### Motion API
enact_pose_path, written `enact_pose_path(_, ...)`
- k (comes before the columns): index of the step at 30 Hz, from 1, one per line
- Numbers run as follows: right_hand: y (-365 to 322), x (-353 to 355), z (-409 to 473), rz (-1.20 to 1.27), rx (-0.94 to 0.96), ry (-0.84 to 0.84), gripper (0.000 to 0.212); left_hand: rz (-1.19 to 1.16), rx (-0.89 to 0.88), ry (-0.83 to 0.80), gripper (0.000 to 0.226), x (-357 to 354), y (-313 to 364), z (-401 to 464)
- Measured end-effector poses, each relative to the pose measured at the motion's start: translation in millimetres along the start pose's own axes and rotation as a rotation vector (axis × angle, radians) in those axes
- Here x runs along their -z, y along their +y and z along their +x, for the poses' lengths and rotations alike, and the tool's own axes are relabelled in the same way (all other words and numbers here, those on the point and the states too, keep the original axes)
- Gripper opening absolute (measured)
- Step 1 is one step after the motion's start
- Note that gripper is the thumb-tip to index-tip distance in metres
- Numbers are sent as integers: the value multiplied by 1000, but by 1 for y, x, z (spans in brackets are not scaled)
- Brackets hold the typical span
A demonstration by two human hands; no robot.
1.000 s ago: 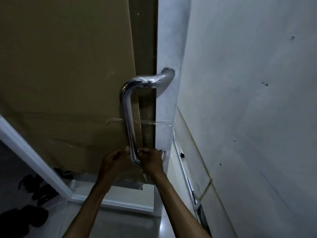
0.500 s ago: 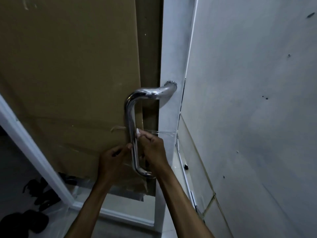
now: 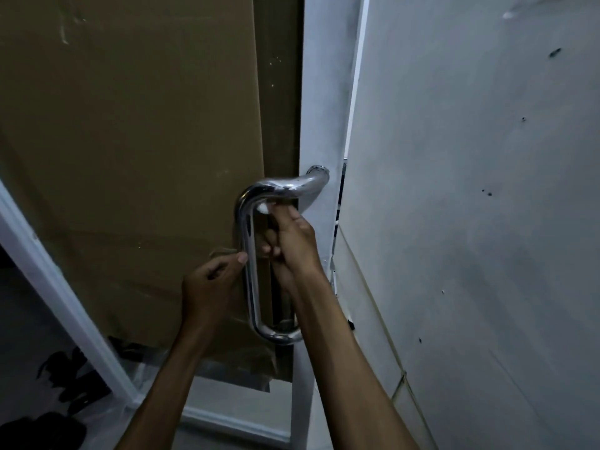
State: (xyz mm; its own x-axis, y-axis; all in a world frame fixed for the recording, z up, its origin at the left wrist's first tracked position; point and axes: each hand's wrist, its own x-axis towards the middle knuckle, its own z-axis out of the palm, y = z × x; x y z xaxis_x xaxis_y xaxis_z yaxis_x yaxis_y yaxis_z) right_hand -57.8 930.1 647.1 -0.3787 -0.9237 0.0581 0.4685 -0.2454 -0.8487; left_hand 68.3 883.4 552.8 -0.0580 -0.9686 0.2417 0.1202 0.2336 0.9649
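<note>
A chrome pull handle [image 3: 248, 254] is fixed upright to the white door frame [image 3: 319, 125]. My right hand [image 3: 293, 243] reaches through the loop and pinches a small white scrap [image 3: 263, 207] against the inside of the top bend. My left hand [image 3: 207, 284] sits just left of the bar at mid height. Its fingers are curled and its thumb tip touches the bar, next to a clear tape end [image 3: 222, 251] stuck on the cardboard. Whether it holds that tape is hidden.
Brown cardboard [image 3: 130, 141] covers the door panel left of the handle. A pale wall [image 3: 470, 222] runs close on the right. Dark shoes [image 3: 71, 381] lie on the floor at lower left beside a white frame rail [image 3: 58, 287].
My right hand has climbed from the handle's lower end to its top bend with the white scrap. My left hand rose to mid height. The tape strip across the handle is gone.
</note>
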Motion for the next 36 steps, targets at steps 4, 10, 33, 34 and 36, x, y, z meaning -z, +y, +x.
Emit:
enact_pose_path(4, 6, 0, 1, -165, 51, 35, 19, -6, -47, 8, 10, -1, 8, 1)
enact_pose_path(10, 9, 1, -6, -218, 68, 49, 17, -5, -52, 30, 4, -3, 9, 3)
enact_pose_path(33, 35, 48, 3, -1434, 1298, -212, 48, 26, 131, -151, 48, 10, 38, 25)
enact_pose_path(34, 44, 50, 2, -1408, 1250, -209, 48, 25, 140, -159, 49, 10, 40, 27)
enact_pose_path(36, 62, 53, -3, -1362, 1165, -193, 46, 32, 134, -181, 48, 13, 43, 28)
